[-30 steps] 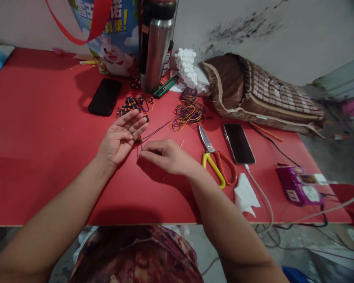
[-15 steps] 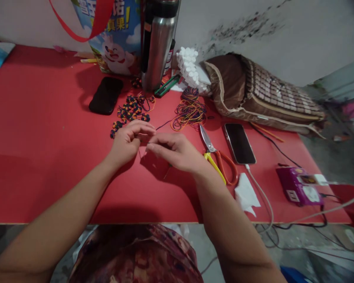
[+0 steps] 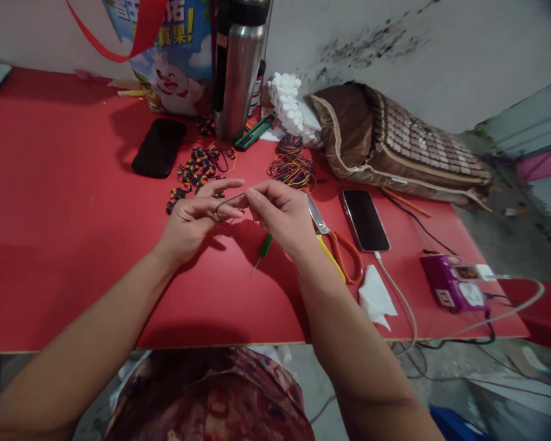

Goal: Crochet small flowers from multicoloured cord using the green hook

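Note:
A thin dark cord (image 3: 231,200) runs between my hands above the red table. My left hand (image 3: 188,225) has the cord looped around its fingers and pinches it, with one finger stretched out above. At the cord's other side, my right hand (image 3: 282,214) pinches it between thumb and forefinger. Below the right hand lies a small green-handled tool with a thin metal shaft (image 3: 265,246), partly covered. Behind my left hand is a pile of knotted dark and orange cord pieces (image 3: 197,168). A loose bundle of purple and orange cord (image 3: 294,168) lies beyond my right hand.
Scissors (image 3: 337,251) and a charging phone (image 3: 366,220) lie right of my right arm, near a tissue (image 3: 377,297) and a purple box (image 3: 454,282). Behind stand a steel flask (image 3: 243,79) and a printed bag (image 3: 174,73). A black phone (image 3: 159,147) and green cutter (image 3: 254,133) lie nearby.
My right hand has moved slightly up and right, drawing the cord into view across my left fingers. More of the green-handled tool shows. The whole view has shifted slightly.

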`<state>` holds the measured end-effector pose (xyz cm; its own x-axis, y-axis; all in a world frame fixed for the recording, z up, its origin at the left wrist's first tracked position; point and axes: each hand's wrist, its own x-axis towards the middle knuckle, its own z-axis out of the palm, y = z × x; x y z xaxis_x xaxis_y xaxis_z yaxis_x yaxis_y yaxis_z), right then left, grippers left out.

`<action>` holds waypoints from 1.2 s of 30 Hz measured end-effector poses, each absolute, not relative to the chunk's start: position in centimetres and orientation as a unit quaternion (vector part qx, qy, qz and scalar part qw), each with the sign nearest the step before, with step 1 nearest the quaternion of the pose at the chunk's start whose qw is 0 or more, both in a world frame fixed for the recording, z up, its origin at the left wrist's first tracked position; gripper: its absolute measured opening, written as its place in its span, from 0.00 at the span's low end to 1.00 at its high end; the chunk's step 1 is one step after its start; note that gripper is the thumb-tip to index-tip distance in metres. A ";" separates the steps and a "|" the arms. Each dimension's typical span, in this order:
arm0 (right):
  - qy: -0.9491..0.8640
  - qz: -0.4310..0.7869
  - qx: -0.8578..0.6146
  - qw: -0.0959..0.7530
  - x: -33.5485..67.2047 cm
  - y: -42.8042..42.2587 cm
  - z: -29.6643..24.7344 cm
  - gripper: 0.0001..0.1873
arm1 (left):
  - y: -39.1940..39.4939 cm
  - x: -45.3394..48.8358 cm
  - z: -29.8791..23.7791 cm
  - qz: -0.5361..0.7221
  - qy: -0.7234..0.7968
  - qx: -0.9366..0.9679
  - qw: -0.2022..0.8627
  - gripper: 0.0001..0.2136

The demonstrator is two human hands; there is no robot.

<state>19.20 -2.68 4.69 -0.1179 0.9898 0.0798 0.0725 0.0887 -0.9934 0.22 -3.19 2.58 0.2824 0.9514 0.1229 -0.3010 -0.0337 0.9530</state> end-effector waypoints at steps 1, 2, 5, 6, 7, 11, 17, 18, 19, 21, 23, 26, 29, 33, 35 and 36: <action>-0.569 0.490 -0.464 0.470 19.2 -2.7 4.6 0.25 | -3.1 0.3 2.7 0.520 0.310 0.486 0.630 0.13; -0.572 0.490 -0.460 0.470 19.1 -2.6 4.5 0.24 | -2.9 0.3 2.7 0.529 0.299 0.463 0.645 0.14; -0.589 0.484 -0.447 0.468 19.0 -2.7 4.4 0.21 | -2.5 0.3 2.8 0.537 0.273 0.396 0.693 0.21; -0.596 0.481 -0.444 0.464 19.0 -2.7 4.4 0.20 | -2.4 0.3 2.8 0.539 0.271 0.372 0.706 0.22; -0.604 0.477 -0.445 0.459 19.0 -2.7 4.3 0.20 | -2.4 0.3 2.7 0.539 0.270 0.350 0.717 0.23; -0.630 0.454 -0.468 0.423 19.0 -2.6 4.1 0.22 | -2.2 0.3 2.6 0.525 0.294 0.301 0.740 0.18; -0.658 0.461 -0.459 0.378 18.9 -2.7 4.0 0.16 | -1.9 0.6 2.3 0.534 0.282 0.277 0.747 0.05; -0.658 0.467 -0.459 0.372 18.8 -2.7 4.0 0.16 | -1.8 0.7 2.2 0.539 0.283 0.264 0.748 0.05; -0.656 0.472 -0.461 0.366 18.8 -2.7 3.9 0.16 | -1.8 0.7 2.2 0.541 0.286 0.248 0.750 0.04; -0.653 0.484 -0.464 0.353 18.8 -2.6 3.8 0.18 | -1.6 0.6 2.3 0.540 0.293 0.221 0.757 0.03; -0.651 0.497 -0.463 0.338 18.8 -2.6 3.7 0.19 | -1.5 0.4 2.4 0.531 0.293 0.204 0.769 0.03; -0.638 0.520 -0.463 0.329 18.9 -2.5 3.6 0.20 | -1.5 0.2 2.6 0.509 0.280 0.191 0.791 0.04; -0.594 0.533 -0.485 0.358 19.0 -2.5 3.2 0.21 | -1.7 0.2 2.7 0.482 0.283 0.224 0.799 0.07; -0.552 0.518 -0.524 0.390 19.3 -2.2 2.7 0.23 | -2.2 0.6 2.6 0.454 0.316 0.314 0.772 0.10; -0.570 0.486 -0.531 0.396 19.5 -2.0 2.6 0.23 | -2.4 0.7 2.6 0.450 0.333 0.342 0.755 0.10; -0.583 0.466 -0.533 0.398 19.5 -2.0 2.6 0.22 | -2.5 0.7 2.6 0.449 0.343 0.352 0.746 0.10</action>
